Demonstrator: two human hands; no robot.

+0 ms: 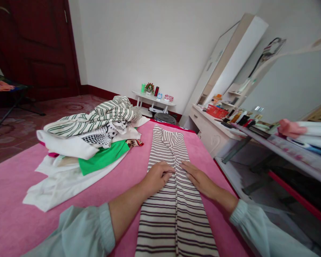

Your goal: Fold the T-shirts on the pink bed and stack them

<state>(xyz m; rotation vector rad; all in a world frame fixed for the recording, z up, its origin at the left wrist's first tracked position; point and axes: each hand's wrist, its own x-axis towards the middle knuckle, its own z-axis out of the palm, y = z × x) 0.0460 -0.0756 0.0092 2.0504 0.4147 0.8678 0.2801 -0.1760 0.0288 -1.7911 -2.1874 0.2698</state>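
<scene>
On the pink cover (10,200), right of the heaped clothes (92,142), the striped garment (167,207) lies lengthwise, near to far, its far end (169,137) rumpled. The right hand (200,178) lies flat, gripping nothing; whether the left hand (159,176) pinches cloth, I cannot tell. Light pressure outward from the central line (176,214) should smooth it without skew.

A pink cover (12,185) lies spread flat. On it, between 10 and 11 o'clock, sits a pile of clothes (96,139), a white garment (57,187) lowest; a striped garment (162,214) stretches lengthwise toward 12 o'clock.
</scene>
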